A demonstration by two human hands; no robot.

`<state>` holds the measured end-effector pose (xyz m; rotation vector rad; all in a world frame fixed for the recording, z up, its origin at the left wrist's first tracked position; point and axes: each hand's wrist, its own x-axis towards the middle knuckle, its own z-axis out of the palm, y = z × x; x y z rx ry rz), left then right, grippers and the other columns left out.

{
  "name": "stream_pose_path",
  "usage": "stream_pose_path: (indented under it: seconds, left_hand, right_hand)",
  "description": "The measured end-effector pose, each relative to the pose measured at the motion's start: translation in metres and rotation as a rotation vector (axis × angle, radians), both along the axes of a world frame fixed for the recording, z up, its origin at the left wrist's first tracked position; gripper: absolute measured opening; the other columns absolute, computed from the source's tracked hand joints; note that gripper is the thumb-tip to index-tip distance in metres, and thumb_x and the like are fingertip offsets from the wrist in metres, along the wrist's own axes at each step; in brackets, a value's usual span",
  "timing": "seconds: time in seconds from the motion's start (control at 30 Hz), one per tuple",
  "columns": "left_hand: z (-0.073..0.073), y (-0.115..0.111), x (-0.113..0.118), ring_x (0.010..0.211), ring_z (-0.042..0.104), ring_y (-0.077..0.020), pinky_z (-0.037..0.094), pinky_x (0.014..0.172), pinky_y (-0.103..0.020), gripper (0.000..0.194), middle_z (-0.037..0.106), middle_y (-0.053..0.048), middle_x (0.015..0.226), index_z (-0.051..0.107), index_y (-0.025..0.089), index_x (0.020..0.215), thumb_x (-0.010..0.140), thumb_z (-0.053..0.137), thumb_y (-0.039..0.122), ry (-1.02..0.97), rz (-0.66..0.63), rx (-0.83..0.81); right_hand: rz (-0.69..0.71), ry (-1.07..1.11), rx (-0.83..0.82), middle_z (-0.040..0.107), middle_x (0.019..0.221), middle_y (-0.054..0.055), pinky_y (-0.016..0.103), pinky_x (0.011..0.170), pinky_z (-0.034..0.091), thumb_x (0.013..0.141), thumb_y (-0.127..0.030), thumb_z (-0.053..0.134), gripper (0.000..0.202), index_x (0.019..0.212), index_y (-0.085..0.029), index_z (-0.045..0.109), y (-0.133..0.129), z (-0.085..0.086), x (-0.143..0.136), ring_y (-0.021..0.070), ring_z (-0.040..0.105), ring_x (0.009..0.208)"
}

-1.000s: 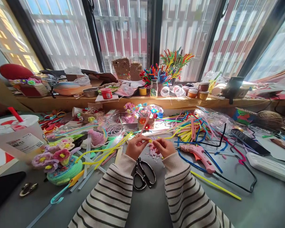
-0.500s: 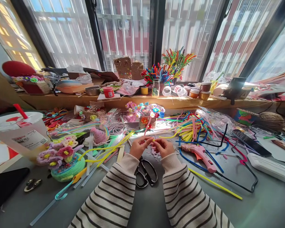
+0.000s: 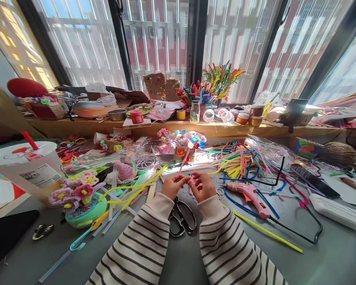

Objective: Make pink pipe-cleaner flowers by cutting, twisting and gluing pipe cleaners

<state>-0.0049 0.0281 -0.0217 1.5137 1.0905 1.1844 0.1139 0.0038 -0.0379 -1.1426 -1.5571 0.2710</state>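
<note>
A pink pipe cleaner (image 3: pixel 184 160) sticks up from between the fingers of my left hand (image 3: pixel 173 186), which pinches it. Close beside it, my right hand (image 3: pixel 204 187) has its thumb and fingers bent together at the same spot, the fingertips of both hands nearly meeting. Whatever lies right between the fingertips is too small to make out. Pink fluffy scraps (image 3: pixel 192 194) lie on the table under the hands. Black-handled scissors (image 3: pixel 183 217) rest between my wrists, their blades hidden beneath the hands.
Right of my hands lies a pink glue gun (image 3: pixel 250 194) with a black cord. A fuzzy flower pot (image 3: pixel 86 209) and a drink cup (image 3: pixel 32 170) stand at left. Behind are a small flower box (image 3: pixel 184 153) and a heap of pipe cleaners (image 3: pixel 240 160).
My right hand has shifted slightly left, closer to my left hand, and its fingers have turned inward. The left hand stays nearly in place with the pink pipe cleaner.
</note>
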Motion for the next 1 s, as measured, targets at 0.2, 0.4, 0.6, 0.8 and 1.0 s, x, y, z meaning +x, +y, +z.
stream_pose_path:
  seconds: [0.2,0.4,0.6,0.8,1.0]
  left_hand:
    - [-0.0001,-0.0014,-0.0001,0.045,0.041,-0.0068,0.034,0.045,-0.020,0.022,0.054,0.001,0.052,0.062,0.014,0.059,0.058,0.056,0.035,0.032,-0.053,-0.002]
    - [-0.0009,-0.0009,-0.0012,0.046,0.042,-0.0069,0.035,0.046,-0.019,0.021,0.055,0.001,0.053,0.062,0.014,0.058,0.060,0.055,0.033,0.056,-0.063,0.004]
    - [0.0027,-0.0028,0.0006,0.046,0.043,-0.0076,0.035,0.046,-0.019,0.021,0.055,0.001,0.052,0.061,0.014,0.057,0.060,0.054,0.034,0.098,-0.065,0.025]
    - [0.0007,-0.0029,-0.0006,0.046,0.043,-0.0079,0.036,0.048,-0.020,0.026,0.055,0.001,0.054,0.059,0.014,0.056,0.065,0.049,0.037,0.110,0.006,0.049]
    - [0.0012,-0.0026,-0.0014,0.045,0.042,-0.0071,0.035,0.048,-0.020,0.030,0.054,0.000,0.054,0.057,0.014,0.054,0.067,0.046,0.039,0.072,0.014,0.022]
  right_hand:
    - [-0.017,-0.095,0.084,0.050,0.068,0.003,0.020,0.045,0.042,0.072,-0.025,0.046,0.014,0.074,-0.015,0.056,0.0019,-0.0017,0.0028,0.0089,0.048,0.050]
    - [-0.061,-0.146,0.091,0.051,0.062,0.002,0.019,0.044,0.038,0.072,-0.025,0.048,0.015,0.067,-0.014,0.057,0.0014,-0.0023,0.0044,0.0081,0.045,0.046]
    - [-0.091,-0.161,0.093,0.052,0.059,0.001,0.019,0.043,0.036,0.072,-0.025,0.049,0.016,0.061,-0.016,0.057,-0.0001,-0.0013,0.0045,0.0086,0.045,0.047]
    - [-0.105,-0.138,0.094,0.053,0.059,0.001,0.019,0.045,0.037,0.070,-0.024,0.051,0.012,0.063,-0.017,0.059,-0.0003,-0.0020,0.0058,0.0093,0.047,0.048]
    - [-0.120,-0.120,0.099,0.054,0.060,0.000,0.018,0.046,0.038,0.069,-0.022,0.052,0.010,0.064,-0.017,0.059,-0.0009,-0.0022,0.0049,0.0092,0.048,0.050]
